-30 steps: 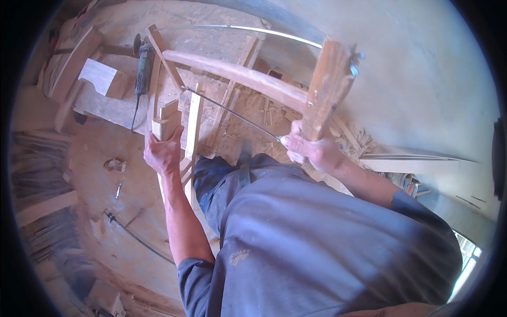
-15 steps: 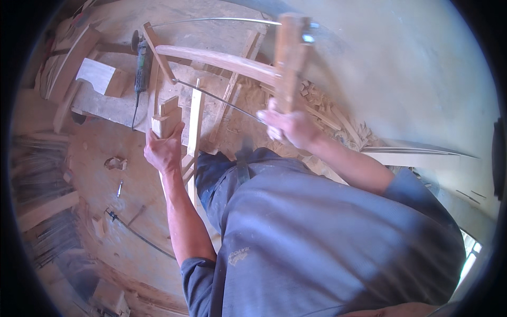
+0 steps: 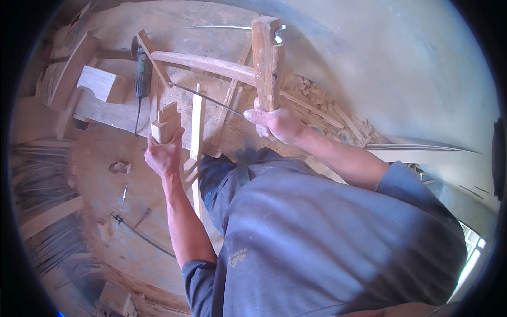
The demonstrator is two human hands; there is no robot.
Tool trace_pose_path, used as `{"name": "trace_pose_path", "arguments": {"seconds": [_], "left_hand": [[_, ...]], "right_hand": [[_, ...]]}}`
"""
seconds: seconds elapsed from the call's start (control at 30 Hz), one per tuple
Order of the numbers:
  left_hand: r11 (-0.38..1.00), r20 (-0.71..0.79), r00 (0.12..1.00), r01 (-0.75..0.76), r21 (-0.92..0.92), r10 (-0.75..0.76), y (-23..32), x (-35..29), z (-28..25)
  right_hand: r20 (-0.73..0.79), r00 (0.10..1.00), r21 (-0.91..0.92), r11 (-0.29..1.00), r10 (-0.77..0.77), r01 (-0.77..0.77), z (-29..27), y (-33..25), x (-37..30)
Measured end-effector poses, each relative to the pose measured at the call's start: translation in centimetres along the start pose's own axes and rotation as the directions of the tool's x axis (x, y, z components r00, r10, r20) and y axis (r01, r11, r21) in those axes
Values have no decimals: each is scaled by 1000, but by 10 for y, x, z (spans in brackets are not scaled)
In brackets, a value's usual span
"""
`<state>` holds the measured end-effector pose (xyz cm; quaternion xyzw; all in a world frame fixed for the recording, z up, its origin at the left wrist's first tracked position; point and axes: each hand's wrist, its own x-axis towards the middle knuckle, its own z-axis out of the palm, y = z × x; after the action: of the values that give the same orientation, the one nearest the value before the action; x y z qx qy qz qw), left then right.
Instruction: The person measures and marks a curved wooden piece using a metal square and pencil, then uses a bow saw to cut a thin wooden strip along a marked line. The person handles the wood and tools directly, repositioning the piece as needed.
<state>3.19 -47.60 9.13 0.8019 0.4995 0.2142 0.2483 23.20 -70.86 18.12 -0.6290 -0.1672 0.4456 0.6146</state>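
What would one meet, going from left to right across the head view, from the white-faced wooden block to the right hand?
White-faced wooden block → angle grinder → left hand, gripping a notched wood piece → pale wood strip → right hand, gripping a frame saw's end post.

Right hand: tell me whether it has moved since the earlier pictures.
Yes: the right hand has moved left, closer to the grinder.

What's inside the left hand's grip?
The left hand holds a pale wooden piece, its stepped top showing above the hand. The part inside the grip is covered, so its shape there can't be seen.
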Motion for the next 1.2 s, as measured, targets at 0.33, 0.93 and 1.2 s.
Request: {"name": "trace_pose_path", "arguments": {"seconds": [0.33,0.93,1.2], "left_hand": [[998,76,996,53,30,-55,1,0,-9],[997,110,992,62,-55,-56,4,8,-8],[994,115,992,70,-84,-60,13,3,-9]], "right_hand": [[46,996,24,997,77,-78,-27,2,-27],[93,995,106,994,-20,10,-50,17,-50],[282,959,446,884,9,-139,-55,39,-54]]}}
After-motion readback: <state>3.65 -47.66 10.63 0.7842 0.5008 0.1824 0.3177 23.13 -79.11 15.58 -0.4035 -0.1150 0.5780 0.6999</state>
